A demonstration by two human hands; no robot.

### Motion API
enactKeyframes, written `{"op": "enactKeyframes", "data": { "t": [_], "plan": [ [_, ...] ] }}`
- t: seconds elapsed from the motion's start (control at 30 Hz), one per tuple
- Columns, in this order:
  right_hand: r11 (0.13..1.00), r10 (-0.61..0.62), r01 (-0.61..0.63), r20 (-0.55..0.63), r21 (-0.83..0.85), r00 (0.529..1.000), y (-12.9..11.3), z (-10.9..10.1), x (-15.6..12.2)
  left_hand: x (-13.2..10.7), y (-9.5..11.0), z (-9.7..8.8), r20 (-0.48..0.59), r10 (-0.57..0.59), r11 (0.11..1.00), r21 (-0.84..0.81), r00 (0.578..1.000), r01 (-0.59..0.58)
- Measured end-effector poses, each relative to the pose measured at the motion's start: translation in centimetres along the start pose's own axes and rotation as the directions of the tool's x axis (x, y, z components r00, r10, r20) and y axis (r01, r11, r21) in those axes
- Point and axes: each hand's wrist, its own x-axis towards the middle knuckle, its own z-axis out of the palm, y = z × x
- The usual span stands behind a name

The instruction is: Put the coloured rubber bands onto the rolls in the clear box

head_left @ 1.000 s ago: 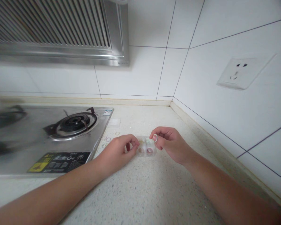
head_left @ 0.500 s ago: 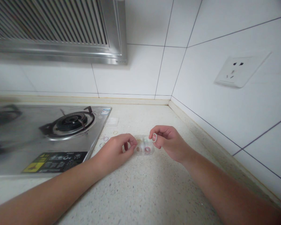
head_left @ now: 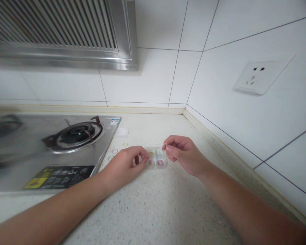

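Note:
A clear plastic compartment box lies on the counter between my hands. In one of its front compartments sits a reddish ring; yellowish and pale rings show faintly in others. My left hand is closed at the box's left edge, thumb and fingertips gripping it. Just over the right back corner, my right hand pinches a small pale hair tie between thumb and index finger. Part of the hair tie is hidden by the fingers.
Several thin coloured bands lie loose left of my left hand, with a yellowish one apart. A clear rectangular plastic piece lies behind them. The gas stove borders the left; tiled walls meet behind and right.
The pale hair tie has shifted slightly left and up, its ring turning more edge-on at my right fingertips. My left hand stays at the box's edge.

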Motion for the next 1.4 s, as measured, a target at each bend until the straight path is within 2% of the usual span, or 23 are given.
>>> {"op": "enactKeyframes", "data": {
  "t": [0.3,1.17,1.27,1.4],
  "plan": [
    [0.999,0.004,-0.006,-0.038,-0.054,0.999,-0.9,0.4,0.2,0.0,0.2,-0.1,0.017,-0.012,1.0,-0.004,1.0,0.012],
    [0.972,-0.018,0.008,-0.042,-0.236,0.999,-1.3,0.3,0.2,-0.1,0.2,-0.3,0.041,-0.014,1.0,-0.003,0.999,0.014],
    [0.92,-0.008,-0.027,-0.088,-0.39,0.996,-0.6,-0.1,0.3,-0.1,0.1,-0.3,0.032,-0.008,1.0,-0.002,0.999,0.008],
    [0.726,-0.026,-0.077,-0.139,-0.683,0.99,0.3,-1.0,0.5,-0.1,0.1,-0.2,0.026,-0.015,1.0,-0.002,1.0,0.015]
  ]
}}
